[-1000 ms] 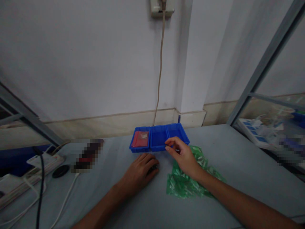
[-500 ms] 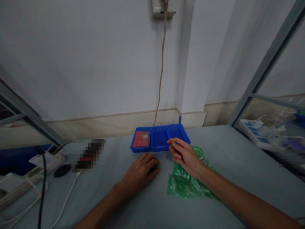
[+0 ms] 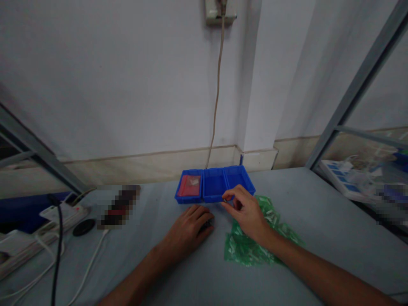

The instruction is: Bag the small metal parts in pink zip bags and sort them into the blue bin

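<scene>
My left hand (image 3: 193, 225) rests on the table, its fingers curled round a cluster of small, dark, shiny pieces (image 3: 208, 224) too small to name. Thumb and forefinger of my right hand (image 3: 244, 210) pinch one small dark piece (image 3: 225, 200), held just in front of the blue trays. Three joined blue trays (image 3: 214, 199) stand behind both hands. In the left one lies a red packet (image 3: 184, 187) with a small clear bag on it. Crumpled green plastic film (image 3: 245, 248) lies under my right wrist.
On the left are a power strip (image 3: 19, 261) with cables, a round black disc (image 3: 83, 227) and a blurred dark item (image 3: 119, 208). A cable (image 3: 218, 89) hangs from the wall socket (image 3: 219, 15). Metal frame bars (image 3: 353, 89) flank the table, with white trays (image 3: 338, 182) at right.
My right hand has turned knuckles-up and shifted slightly left and down, the small piece still pinched in it. My left hand has stayed in place.
</scene>
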The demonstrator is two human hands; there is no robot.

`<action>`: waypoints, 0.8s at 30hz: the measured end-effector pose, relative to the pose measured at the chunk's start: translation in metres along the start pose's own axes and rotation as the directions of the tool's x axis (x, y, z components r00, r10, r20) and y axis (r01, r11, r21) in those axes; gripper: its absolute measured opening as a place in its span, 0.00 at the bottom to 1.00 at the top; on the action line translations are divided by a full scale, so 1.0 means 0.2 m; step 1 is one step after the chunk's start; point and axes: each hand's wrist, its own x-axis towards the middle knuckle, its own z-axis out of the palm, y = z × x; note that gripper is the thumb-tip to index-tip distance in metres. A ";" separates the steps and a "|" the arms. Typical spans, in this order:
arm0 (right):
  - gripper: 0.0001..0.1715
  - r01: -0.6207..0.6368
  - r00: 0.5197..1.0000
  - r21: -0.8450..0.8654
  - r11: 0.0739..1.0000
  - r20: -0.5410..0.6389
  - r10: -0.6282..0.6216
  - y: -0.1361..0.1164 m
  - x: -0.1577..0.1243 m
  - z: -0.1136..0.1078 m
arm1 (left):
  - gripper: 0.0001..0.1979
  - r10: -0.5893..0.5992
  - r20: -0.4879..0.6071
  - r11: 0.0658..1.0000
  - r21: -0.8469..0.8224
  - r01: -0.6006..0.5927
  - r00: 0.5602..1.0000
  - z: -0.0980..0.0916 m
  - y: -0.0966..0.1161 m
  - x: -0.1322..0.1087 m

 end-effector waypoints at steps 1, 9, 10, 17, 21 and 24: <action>0.06 -0.015 1.000 0.017 1.000 0.002 0.014 0.00 0.00 0.00 | 0.10 0.002 -0.004 1.000 0.003 -0.002 1.000 0.00 0.00 0.00; 0.15 -0.280 0.958 0.336 0.899 0.045 0.282 0.01 0.04 0.01 | 0.11 0.019 -0.013 1.000 0.010 -0.019 1.000 0.01 0.00 0.00; 0.16 -0.311 0.947 0.380 0.871 0.051 0.316 0.02 0.04 0.01 | 0.11 0.019 -0.017 1.000 0.009 -0.019 1.000 0.01 0.00 0.00; 0.13 -0.288 0.952 0.262 0.921 -0.029 0.306 0.07 0.04 0.02 | 0.17 0.000 -0.038 1.000 0.026 0.001 0.999 0.00 -0.01 -0.01; 0.12 -0.193 0.981 0.055 0.980 -0.010 0.194 0.08 0.02 0.02 | 0.25 -0.052 -0.061 0.993 0.103 0.058 0.997 0.01 -0.03 -0.01; 0.15 -0.123 0.992 -0.060 0.991 0.021 0.124 0.07 0.00 0.02 | 0.29 -0.087 -0.094 0.985 0.142 0.100 0.992 0.01 -0.03 -0.02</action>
